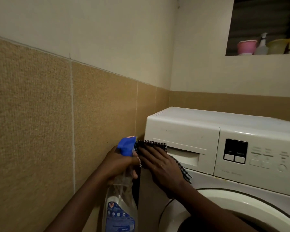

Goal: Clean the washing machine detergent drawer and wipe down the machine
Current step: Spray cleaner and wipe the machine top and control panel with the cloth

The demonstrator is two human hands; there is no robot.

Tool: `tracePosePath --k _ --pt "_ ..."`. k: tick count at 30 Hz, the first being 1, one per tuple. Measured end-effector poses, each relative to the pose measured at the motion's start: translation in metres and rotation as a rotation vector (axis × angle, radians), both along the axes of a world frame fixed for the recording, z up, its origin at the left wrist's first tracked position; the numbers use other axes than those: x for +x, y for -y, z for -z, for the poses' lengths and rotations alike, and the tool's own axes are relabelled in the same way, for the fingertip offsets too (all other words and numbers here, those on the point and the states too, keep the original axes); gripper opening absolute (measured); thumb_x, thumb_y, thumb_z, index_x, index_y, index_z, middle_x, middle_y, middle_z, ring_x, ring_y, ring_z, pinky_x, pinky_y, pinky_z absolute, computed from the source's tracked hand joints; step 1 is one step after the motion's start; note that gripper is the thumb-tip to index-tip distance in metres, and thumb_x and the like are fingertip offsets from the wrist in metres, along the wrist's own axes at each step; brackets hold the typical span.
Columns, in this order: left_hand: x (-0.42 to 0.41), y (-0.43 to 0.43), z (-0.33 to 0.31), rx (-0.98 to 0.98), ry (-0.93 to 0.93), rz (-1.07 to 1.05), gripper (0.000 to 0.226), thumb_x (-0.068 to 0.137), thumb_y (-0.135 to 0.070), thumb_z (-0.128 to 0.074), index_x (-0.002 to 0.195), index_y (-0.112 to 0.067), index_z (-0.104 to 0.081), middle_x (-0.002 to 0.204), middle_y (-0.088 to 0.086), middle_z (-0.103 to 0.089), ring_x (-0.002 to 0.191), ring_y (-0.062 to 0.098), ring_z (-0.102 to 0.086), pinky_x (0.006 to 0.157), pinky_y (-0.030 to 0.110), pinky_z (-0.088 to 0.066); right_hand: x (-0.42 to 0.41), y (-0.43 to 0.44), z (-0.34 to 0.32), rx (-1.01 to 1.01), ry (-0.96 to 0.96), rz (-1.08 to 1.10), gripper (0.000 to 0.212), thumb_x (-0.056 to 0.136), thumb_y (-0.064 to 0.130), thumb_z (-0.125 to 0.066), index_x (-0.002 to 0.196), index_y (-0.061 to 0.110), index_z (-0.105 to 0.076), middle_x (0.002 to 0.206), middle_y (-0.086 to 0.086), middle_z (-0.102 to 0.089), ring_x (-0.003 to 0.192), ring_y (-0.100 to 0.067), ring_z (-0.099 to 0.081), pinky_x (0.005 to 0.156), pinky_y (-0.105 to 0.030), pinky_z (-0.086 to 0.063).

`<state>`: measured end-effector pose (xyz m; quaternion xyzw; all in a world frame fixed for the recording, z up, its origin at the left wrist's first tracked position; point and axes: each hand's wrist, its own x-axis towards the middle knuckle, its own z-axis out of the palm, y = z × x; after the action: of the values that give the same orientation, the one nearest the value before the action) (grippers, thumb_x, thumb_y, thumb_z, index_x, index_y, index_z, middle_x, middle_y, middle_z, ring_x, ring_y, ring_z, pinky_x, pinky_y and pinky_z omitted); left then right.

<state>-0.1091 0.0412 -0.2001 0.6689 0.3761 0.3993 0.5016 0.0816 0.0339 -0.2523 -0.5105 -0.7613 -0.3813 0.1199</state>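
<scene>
With the left hand (120,164) gripping the spray bottle (120,210) and the right hand (159,165) pressing a checked cloth (151,144) flat on the washing machine's (251,129) top-left detergent drawer (184,131), a stray trigger squeeze could wet the controls.

I'm seeing a white washing machine (182,128) at lower right, its display (235,149) black. The cloth (151,144) at centre is black-and-white check. The spray bottle (119,215) below it: clear, blue trigger, blue label. Tiles (32,106) on the left, tan weave pattern; wall (90,22) above, cream. Pink tub (247,46) upper right.
</scene>
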Motion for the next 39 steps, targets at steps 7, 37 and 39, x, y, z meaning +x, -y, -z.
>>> tracePosePath --k 7,37,39 --pt "0.001 0.003 -0.001 -0.004 -0.022 0.018 0.018 0.086 -0.002 -0.068 0.103 -0.002 -0.061 0.082 0.015 -0.069 0.058 0.025 -0.069 0.054 0.031 -0.054 -0.008 -0.013 -0.059 0.109 -0.078 0.095 0.053 0.081 0.017 -0.037 0.129 0.014 -0.058 0.141 -0.008 -0.051 0.135 -0.026 -0.042 0.115 -0.041 -0.024" --pt "0.002 0.004 0.0 -0.001 -0.057 0.122 0.023 0.084 -0.007 -0.071 0.105 -0.002 -0.064 0.097 0.025 -0.071 0.062 0.028 -0.069 0.058 0.034 -0.057 0.052 0.056 -0.045 0.165 -0.058 0.122 0.068 0.073 0.007 -0.031 0.136 0.017 -0.053 0.148 -0.004 -0.043 0.14 -0.023 -0.034 0.117 -0.037 -0.021" --pt "0.003 0.005 0.0 0.007 -0.056 0.136 0.022 0.083 -0.007 -0.071 0.103 -0.001 -0.064 0.096 0.028 -0.07 0.062 0.028 -0.068 0.057 0.034 -0.057 0.067 0.062 -0.057 0.21 -0.088 0.154 0.069 0.072 0.004 -0.032 0.137 0.016 -0.053 0.148 -0.005 -0.043 0.14 -0.024 -0.035 0.116 -0.038 -0.021"
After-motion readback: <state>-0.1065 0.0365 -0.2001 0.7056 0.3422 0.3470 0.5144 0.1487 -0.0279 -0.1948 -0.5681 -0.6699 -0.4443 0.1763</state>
